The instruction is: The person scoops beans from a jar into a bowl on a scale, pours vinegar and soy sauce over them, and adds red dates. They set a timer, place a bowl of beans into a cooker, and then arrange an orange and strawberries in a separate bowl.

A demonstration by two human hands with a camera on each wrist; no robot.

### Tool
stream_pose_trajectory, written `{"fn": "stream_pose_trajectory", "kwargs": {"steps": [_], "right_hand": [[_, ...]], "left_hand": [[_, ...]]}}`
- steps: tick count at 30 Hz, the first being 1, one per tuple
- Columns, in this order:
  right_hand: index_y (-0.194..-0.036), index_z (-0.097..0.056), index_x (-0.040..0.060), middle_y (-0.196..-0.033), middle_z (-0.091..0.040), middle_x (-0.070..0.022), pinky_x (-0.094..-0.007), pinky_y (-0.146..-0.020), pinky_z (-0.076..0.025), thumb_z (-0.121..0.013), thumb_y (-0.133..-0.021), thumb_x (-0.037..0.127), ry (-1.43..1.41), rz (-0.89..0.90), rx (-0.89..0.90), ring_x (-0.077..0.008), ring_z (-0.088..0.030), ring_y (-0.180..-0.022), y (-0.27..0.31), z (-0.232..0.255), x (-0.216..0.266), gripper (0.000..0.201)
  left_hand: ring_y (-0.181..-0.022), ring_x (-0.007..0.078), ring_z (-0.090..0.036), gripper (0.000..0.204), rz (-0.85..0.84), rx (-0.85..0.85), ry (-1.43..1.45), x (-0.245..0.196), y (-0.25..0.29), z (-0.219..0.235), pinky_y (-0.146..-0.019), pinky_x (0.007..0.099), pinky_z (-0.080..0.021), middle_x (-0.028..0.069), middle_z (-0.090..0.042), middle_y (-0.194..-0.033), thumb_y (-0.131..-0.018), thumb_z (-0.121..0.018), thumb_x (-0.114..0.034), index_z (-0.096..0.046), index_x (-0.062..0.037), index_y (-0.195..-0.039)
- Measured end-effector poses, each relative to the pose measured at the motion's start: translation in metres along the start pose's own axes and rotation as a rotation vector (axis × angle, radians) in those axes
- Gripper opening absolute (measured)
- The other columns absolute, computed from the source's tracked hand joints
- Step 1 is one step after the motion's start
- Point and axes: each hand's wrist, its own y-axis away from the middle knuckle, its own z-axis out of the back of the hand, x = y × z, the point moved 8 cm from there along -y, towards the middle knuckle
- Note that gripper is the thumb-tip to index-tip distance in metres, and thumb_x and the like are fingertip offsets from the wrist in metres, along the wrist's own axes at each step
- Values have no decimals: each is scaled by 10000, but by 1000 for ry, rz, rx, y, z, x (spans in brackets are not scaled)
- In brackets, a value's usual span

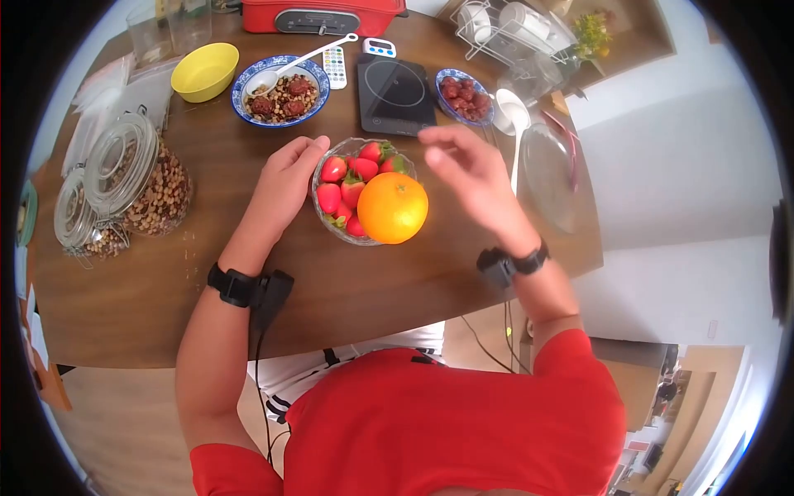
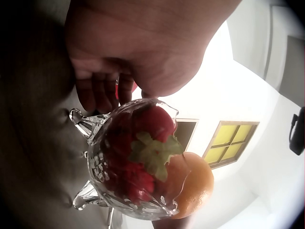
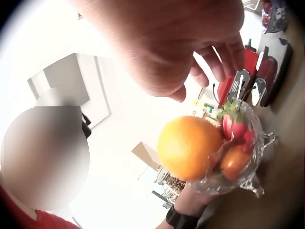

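A clear footed glass bowl (image 1: 364,240) stands on the wooden table, filled with red strawberries (image 1: 329,197). On top of them, toward the near right, sits an orange (image 1: 393,208). My left hand (image 1: 286,179) rests at the bowl's left side; in the left wrist view its thumb is by the scalloped rim and its fingers extend along the outside. My right hand (image 1: 471,169) is raised at the bowl's right, fingers loosely bent and holding nothing. In the right wrist view, that hand is apart from the orange (image 3: 189,148).
Behind the bowl lie a black kitchen scale (image 1: 395,103), a blue-patterned bowl (image 1: 241,106) of nuts with a white spoon, and a small bowl of dark red fruit (image 1: 465,97). Glass jars (image 1: 157,186) stand left, near a yellow bowl (image 1: 203,74). A white ladle (image 1: 516,124) lies right.
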Motion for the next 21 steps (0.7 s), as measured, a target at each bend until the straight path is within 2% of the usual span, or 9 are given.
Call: {"fn": "stream_pose_trajectory", "kwargs": {"steps": [2, 3, 5, 6, 8, 10, 12, 17, 21], "right_hand": [[-1206, -683, -4, -986, -695, -19, -254, -759, -508, -678, -997, 261, -3, -58, 91, -112, -630, -859, -20, -3, -20, 338], [-1206, -683, -4, -986, -695, -19, -254, -759, -508, -678, -997, 261, -5, -57, 88, -112, -630, -859, -28, -1, -20, 338], [-1244, -679, 4, -1076, -703, -19, -248, -764, -506, -632, -1030, 318, -77, -276, 354, -98, -636, -937, -37, -19, -35, 383], [-1244, -679, 4, -1076, -703, -19, -248, -764, -506, -632, -1030, 318, -78, -274, 353, -98, -636, -937, -45, -18, -35, 383], [-1185, -718, 26, -1019, -712, -9, -226, -680, -478, -652, -1012, 338, -133, -335, 524, -73, -631, -851, -54, -31, -38, 363], [-1204, -718, 35, -1050, -721, -6, -230, -686, -479, -661, -1005, 323, -122, -326, 546, -80, -636, -854, -76, -35, -38, 354], [-1277, -680, 19, -1048, -735, -22, -236, -723, -490, -639, -1019, 361, -46, -151, 641, -97, -659, -911, -94, -49, -27, 430], [-1159, -734, -10, -1020, -753, -51, -271, -850, -533, -745, -936, 202, 131, -19, 848, -106, -673, -934, -105, -87, 11, 308], [-1161, -740, 3, -993, -770, -77, -302, -822, -548, -781, -883, 225, 248, 26, 959, -155, -700, -906, -108, -102, 17, 359]], "left_hand": [[-823, 39, -536, 321, 49, 21, -5, 1, 0, 0, -748, 221, -445, -52, -607, -877, -1052, -584, -373, -645, -72, -959], [-823, 39, -536, 321, 49, 23, -9, 1, 1, -1, -748, 221, -445, -52, -607, -877, -1052, -584, -373, -645, -72, -959], [-798, 36, -535, 327, 44, -9, 15, -1, 1, 0, -721, 218, -439, -60, -608, -865, -1055, -576, -379, -646, -76, -953], [-798, 36, -535, 327, 42, -8, 13, -1, 1, 0, -721, 218, -439, -60, -608, -865, -1055, -576, -379, -646, -76, -953], [-778, 35, -533, 332, 77, 7, 24, 1, 1, 0, -698, 217, -433, -63, -611, -856, -1059, -564, -387, -654, -82, -968], [-766, 35, -531, 337, 74, 12, 34, -1, 1, 0, -686, 218, -431, -62, -609, -848, -1061, -558, -394, -658, -84, -972], [-755, 34, -529, 343, 77, 22, 44, 1, 1, 0, -673, 219, -430, -61, -608, -840, -1062, -552, -400, -662, -86, -977], [-772, 97, -643, 416, 82, 7, 115, 1, 0, 2, -681, 253, -516, 32, -690, -885, -1053, -554, -419, -682, -23, -1037], [-799, 118, -666, 419, 94, 29, 148, 2, 0, 0, -695, 261, -528, 45, -703, -915, -1054, -552, -418, -682, -20, -1055]]}}
